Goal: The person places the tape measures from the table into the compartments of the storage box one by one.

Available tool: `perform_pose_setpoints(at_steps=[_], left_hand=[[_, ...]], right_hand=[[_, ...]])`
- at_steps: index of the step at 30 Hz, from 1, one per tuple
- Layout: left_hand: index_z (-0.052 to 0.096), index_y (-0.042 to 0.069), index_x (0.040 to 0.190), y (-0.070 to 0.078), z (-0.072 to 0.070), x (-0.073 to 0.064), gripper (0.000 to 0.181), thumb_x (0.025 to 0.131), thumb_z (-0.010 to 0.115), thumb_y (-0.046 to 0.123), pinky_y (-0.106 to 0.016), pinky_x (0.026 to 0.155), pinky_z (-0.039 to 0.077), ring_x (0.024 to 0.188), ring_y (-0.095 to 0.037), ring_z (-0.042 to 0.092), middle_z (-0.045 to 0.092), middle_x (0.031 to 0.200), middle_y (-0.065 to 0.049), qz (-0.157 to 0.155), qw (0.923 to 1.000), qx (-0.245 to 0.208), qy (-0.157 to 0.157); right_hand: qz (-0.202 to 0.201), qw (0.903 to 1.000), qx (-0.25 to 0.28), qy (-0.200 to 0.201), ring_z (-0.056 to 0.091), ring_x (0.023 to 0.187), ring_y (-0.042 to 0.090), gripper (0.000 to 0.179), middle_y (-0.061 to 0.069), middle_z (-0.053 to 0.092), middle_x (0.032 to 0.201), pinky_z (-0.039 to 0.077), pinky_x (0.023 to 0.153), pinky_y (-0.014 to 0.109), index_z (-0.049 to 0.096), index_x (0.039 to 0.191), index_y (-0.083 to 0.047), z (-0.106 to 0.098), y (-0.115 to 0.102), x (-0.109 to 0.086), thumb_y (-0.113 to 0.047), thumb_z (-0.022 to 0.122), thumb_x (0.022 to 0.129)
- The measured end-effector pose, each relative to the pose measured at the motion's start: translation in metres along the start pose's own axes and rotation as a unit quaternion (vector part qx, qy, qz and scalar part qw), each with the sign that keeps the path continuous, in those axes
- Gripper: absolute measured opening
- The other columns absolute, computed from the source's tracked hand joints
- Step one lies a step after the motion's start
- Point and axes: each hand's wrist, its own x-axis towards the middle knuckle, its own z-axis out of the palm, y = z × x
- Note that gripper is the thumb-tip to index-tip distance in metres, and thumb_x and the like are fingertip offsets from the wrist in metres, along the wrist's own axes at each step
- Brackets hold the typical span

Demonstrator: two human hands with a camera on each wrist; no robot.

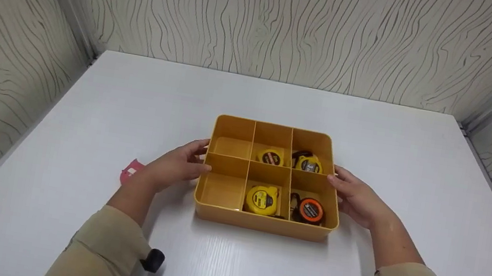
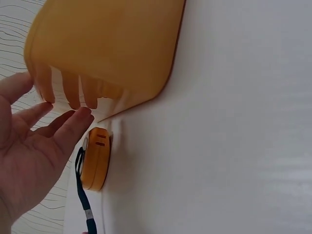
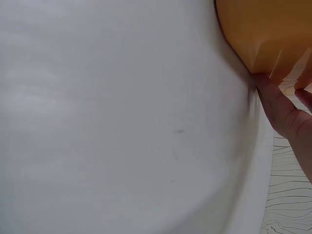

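Observation:
A yellow-brown divided box (image 1: 262, 223) is on the white table, its compartments holding several tape measures. Two yellow tape measures, one at back middle (image 1: 271, 157) and one at back right (image 1: 309, 163), sit behind a yellow one (image 1: 261, 201) at front middle and an orange-and-black one (image 1: 311, 210) at front right. My left hand (image 1: 180, 165) holds the box's left wall, thumb at the rim and fingers along the outside. On the opposite side my right hand (image 1: 355, 197) grips the right wall, its thumb over the rim.
An orange-yellow tape measure (image 2: 96, 161) with a dark strap stands on the table near the left hand. A pink object (image 1: 131, 170) lies partly hidden behind the left wrist. Patterned panels (image 1: 264, 22) enclose the table's back and sides.

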Motion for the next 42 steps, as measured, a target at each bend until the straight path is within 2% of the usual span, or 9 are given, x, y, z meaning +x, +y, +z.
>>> perform_pose_setpoints(at_steps=[3, 8, 16, 24, 32, 37, 42], left_hand=[[0.036, 0.037, 0.138, 0.004, -0.002, -0.002, 0.068, 0.079, 0.071, 0.030, -0.034, 0.091, 0.047, 0.119, -0.013, 0.045, 0.041, 0.136, 0.010, 0.001, 1.0000, 0.001, 0.005], [0.037, 0.041, 0.135, 0.009, -0.009, -0.006, 0.063, 0.081, 0.068, 0.034, -0.035, 0.093, 0.046, 0.123, -0.012, 0.043, 0.039, 0.138, 0.011, 0.010, 0.9994, 0.012, 0.032], [0.036, 0.041, 0.135, 0.005, -0.022, -0.011, 0.064, 0.079, 0.068, 0.040, -0.037, 0.100, 0.038, 0.125, -0.014, 0.042, 0.037, 0.141, 0.006, 0.028, 0.9971, 0.038, 0.060], [0.035, 0.039, 0.137, -0.006, -0.029, -0.010, 0.064, 0.083, 0.067, 0.028, -0.041, 0.102, 0.036, 0.129, -0.018, 0.036, 0.037, 0.142, 0.006, 0.031, 0.9914, 0.085, 0.095], [0.033, 0.032, 0.141, -0.025, -0.027, 0.000, 0.067, 0.083, 0.067, 0.028, -0.049, 0.105, 0.028, 0.131, -0.024, 0.032, 0.034, 0.144, 0.002, 0.012, 0.9851, 0.144, 0.094], [0.033, 0.031, 0.141, -0.035, -0.026, 0.003, 0.071, 0.081, 0.070, 0.025, -0.048, 0.107, 0.025, 0.132, -0.025, 0.031, 0.032, 0.144, 0.002, 0.011, 0.9858, 0.140, 0.092], [0.033, 0.031, 0.141, -0.037, -0.025, 0.005, 0.076, 0.077, 0.074, 0.026, -0.047, 0.107, 0.025, 0.130, -0.024, 0.032, 0.034, 0.143, 0.002, 0.006, 0.9845, 0.144, 0.100]], right_hand=[[0.002, 1.0000, 0.005, -0.001, 0.023, 0.135, 0.031, 0.063, 0.012, 0.021, 0.149, 0.033, 0.101, 0.051, 0.015, 0.147, -0.020, 0.000, 0.000, 0.000, -0.035, 0.047, 0.095], [0.010, 0.9999, 0.006, 0.006, 0.020, 0.136, 0.030, 0.064, 0.010, 0.020, 0.150, 0.032, 0.102, 0.051, 0.014, 0.147, -0.022, -0.001, 0.000, 0.000, -0.036, 0.047, 0.095], [0.012, 0.9999, 0.006, 0.009, 0.020, 0.136, 0.030, 0.062, 0.009, 0.020, 0.150, 0.031, 0.102, 0.051, 0.014, 0.147, -0.024, -0.002, -0.001, -0.002, -0.036, 0.045, 0.095], [0.015, 0.9997, 0.000, 0.019, 0.018, 0.137, 0.030, 0.064, 0.009, 0.019, 0.150, 0.030, 0.102, 0.051, 0.016, 0.147, -0.025, -0.003, 0.001, -0.001, -0.039, 0.048, 0.093], [0.005, 0.9999, 0.009, 0.011, 0.020, 0.137, 0.030, 0.064, 0.010, 0.020, 0.149, 0.031, 0.102, 0.052, 0.015, 0.147, -0.023, -0.003, 0.003, 0.000, -0.038, 0.048, 0.094], [0.006, 0.9999, 0.008, 0.014, 0.019, 0.137, 0.030, 0.063, 0.010, 0.019, 0.150, 0.030, 0.102, 0.052, 0.015, 0.147, -0.023, -0.001, 0.004, 0.000, -0.037, 0.046, 0.095], [0.010, 0.9998, 0.008, 0.016, 0.015, 0.138, 0.030, 0.063, 0.010, 0.017, 0.151, 0.029, 0.103, 0.052, 0.014, 0.147, -0.023, 0.000, 0.003, 0.000, -0.037, 0.046, 0.095]])
